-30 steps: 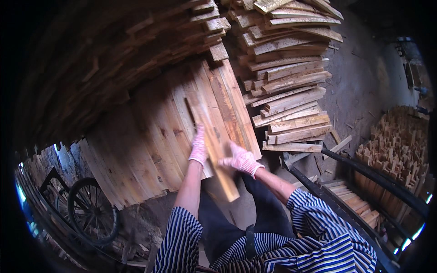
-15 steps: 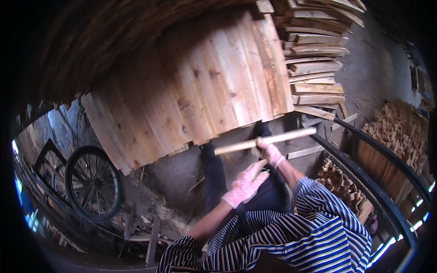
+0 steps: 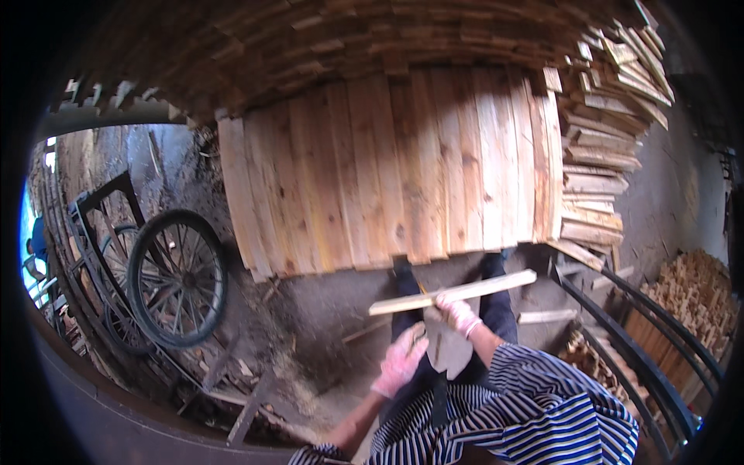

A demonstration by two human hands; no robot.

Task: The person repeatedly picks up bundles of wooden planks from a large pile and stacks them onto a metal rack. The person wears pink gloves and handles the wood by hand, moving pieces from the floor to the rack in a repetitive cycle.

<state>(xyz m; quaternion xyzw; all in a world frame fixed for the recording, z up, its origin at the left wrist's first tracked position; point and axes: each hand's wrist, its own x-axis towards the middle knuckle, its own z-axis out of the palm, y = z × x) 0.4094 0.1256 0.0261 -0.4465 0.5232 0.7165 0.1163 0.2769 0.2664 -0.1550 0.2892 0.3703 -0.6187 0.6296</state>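
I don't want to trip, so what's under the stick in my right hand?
Below the stick, the trouser legs and floor show. Whatever lies directly beneath it, or beneath the right hand, is covered.

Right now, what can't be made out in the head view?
In the head view:
Whatever the left grip may hold: blurred, and hidden by its curl.
Part of the wooden strip: the right grip covers it.
Toes: the board panel hides them.
Stacked wood: dark, blurred, cut by the top edge.

Dim on my feed. Upper stack point(image 3: 310, 50) shadowed, softly blurred; planks point(image 3: 496, 178), stick point(image 3: 477, 289) catch light. Glare far left. Edges bowed, corners black.
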